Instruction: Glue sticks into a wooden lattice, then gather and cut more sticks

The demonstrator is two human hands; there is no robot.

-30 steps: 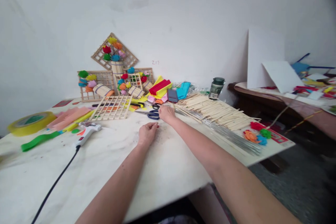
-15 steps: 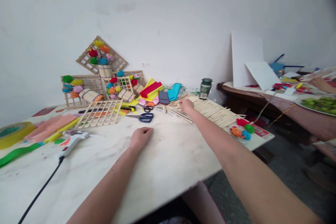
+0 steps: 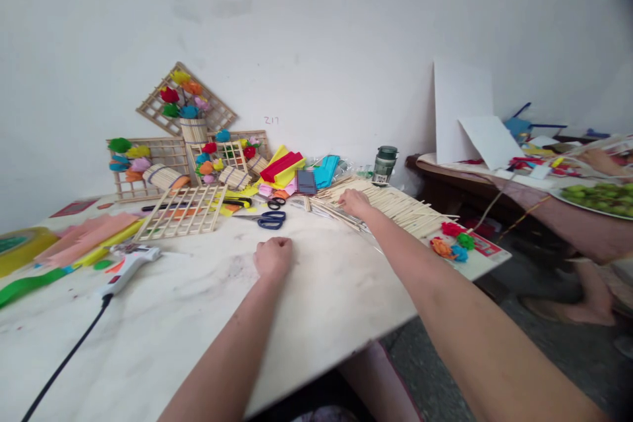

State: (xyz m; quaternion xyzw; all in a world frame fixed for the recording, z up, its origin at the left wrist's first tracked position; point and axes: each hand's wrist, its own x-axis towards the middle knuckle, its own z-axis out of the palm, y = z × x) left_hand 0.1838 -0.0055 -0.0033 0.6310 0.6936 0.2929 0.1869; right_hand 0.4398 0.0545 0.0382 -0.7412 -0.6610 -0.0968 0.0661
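My right hand reaches across the table to a spread of thin wooden sticks, its fingers bent down and closed on them at the left end. How many sticks are between the fingertips cannot be seen. My left hand rests on the tabletop in a loose fist; whatever it may hold is hidden. Just beyond it lie blue-handled scissors, with a smaller black-handled pair behind. A stick lattice lies to the left.
A white glue gun with a black cord lies at left, near yellow tape. Paper flowers and lattices stand against the wall. A dark bottle stands behind the sticks. A person's hand shows at another table, right.
My left hand has slid a little to the right over the table. My right hand stays at the sticks, its fingers slightly shifted. The view has turned a little to the right.
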